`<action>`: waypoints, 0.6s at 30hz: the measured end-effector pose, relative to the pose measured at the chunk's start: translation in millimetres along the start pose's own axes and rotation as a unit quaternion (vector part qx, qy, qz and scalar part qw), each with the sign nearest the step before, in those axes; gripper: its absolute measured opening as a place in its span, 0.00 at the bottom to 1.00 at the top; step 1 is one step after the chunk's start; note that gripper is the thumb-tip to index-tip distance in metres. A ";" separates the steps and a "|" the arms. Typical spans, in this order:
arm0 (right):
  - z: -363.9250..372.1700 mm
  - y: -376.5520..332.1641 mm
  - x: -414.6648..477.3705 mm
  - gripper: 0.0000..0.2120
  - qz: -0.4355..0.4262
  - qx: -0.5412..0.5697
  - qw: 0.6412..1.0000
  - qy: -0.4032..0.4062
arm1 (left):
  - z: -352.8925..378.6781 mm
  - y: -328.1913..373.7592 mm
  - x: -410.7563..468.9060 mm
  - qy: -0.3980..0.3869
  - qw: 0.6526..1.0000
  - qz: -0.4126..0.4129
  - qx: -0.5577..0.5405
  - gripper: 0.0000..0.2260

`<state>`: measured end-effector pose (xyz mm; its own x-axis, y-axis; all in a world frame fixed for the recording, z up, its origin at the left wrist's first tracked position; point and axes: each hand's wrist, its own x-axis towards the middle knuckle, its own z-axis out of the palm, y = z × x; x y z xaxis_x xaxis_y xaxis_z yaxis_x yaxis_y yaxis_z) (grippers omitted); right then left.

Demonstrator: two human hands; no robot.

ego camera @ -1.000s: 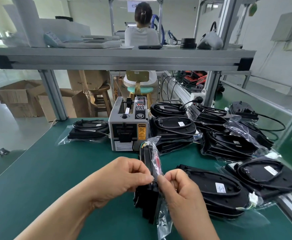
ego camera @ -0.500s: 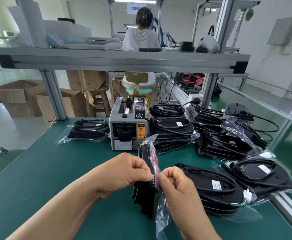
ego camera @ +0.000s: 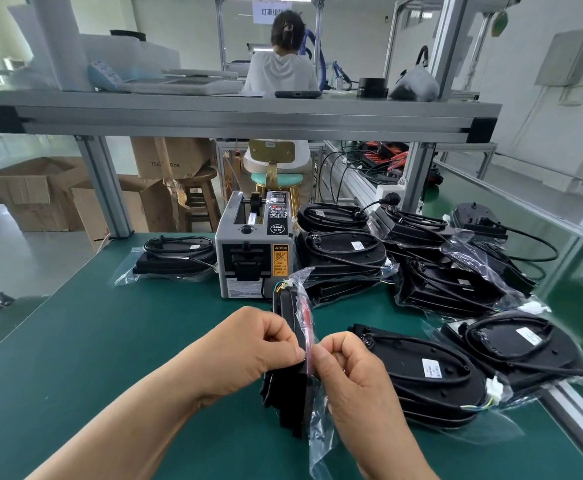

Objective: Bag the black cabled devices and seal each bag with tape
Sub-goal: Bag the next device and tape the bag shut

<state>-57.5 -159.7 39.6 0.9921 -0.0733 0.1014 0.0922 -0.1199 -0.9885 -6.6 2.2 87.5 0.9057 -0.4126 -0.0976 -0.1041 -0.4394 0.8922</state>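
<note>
A black device (ego camera: 284, 393) stands on edge on the green tabletop (ego camera: 110, 341), held between the two hands and partly sleeved in a clear bag (ego camera: 319, 431) whose loose film trails down towards the person. The left hand (ego camera: 258, 348) has its fingers curled and pinches the device's upper edge. The right hand (ego camera: 355, 386), just beside it, pinches the bag film where a red strip shows. Coloured wires poke out at the device's far end.

Just right of the right hand lies a bagged device (ego camera: 425, 372) with its cable coiled on top. Further right is a second one (ego camera: 518, 344), near the tabletop's edge. Beyond the hands stands a grey tape dispenser (ego camera: 252, 258). To its right, more bagged devices (ego camera: 342, 258) are heaped together. To its left, a single bagged unit (ego camera: 175, 254) lies flat. Above runs an aluminium shelf (ego camera: 241, 116), and a seated person (ego camera: 279, 67) faces away behind it. Cardboard boxes (ego camera: 30, 192) sit on the floor far to the left.
</note>
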 end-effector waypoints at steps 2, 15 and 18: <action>0.6 0.3 -0.3 0.09 -0.002 -0.002 1.000 -0.001 | 1.3 -1.4 -0.6 0.013 1.000 0.005 0.000 0.08; 2.3 -5.1 -0.8 0.11 0.000 0.002 1.000 0.003 | 30.7 -18.1 -3.2 0.193 0.979 -0.038 -0.049 0.08; 3.2 -6.6 -0.6 0.11 -0.002 0.009 1.000 0.000 | 33.9 -19.1 -1.2 0.211 0.976 -0.027 -0.051 0.09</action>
<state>-58.4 -155.7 45.8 0.9917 -0.0729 0.1059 0.0981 -0.1023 -0.9899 -19.7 -15.9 55.6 0.9996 -0.0153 0.0254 -0.0292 -0.3615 0.9319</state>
